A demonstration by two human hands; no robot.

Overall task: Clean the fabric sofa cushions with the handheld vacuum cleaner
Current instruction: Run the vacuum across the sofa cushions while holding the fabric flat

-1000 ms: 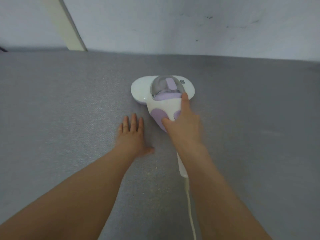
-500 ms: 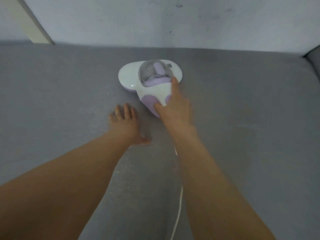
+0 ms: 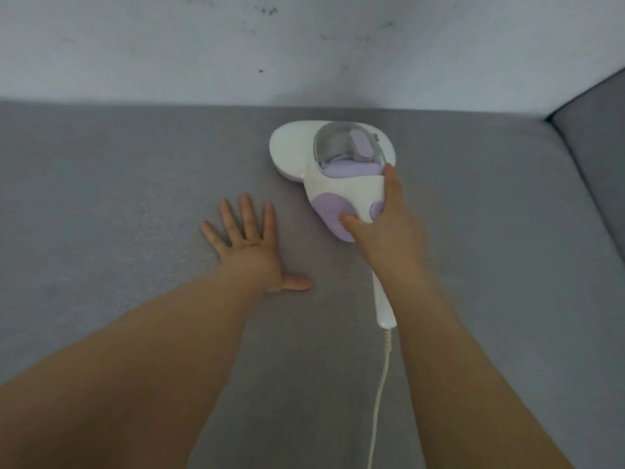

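A white and lilac handheld vacuum cleaner [image 3: 333,164] lies flat on the grey fabric sofa cushion [image 3: 135,184], near the cushion's back edge. My right hand [image 3: 382,228] grips its handle from above, forefinger stretched along the body and thumb on the lilac side panel. My left hand [image 3: 250,245] rests flat on the cushion to the left of the vacuum, fingers spread, holding nothing. The handle's white tail and its cord [image 3: 380,384] run back toward me under my right forearm.
A pale wall [image 3: 304,45] rises right behind the cushion. At the far right a grey sofa armrest or side cushion [image 3: 595,157] stands up. Grey fabric stretches wide to the left and right of my arms.
The vacuum and my right hand have slid to the right along the cushion. My left hand followed and its fingers have spread. The armrest has come into view at the right.
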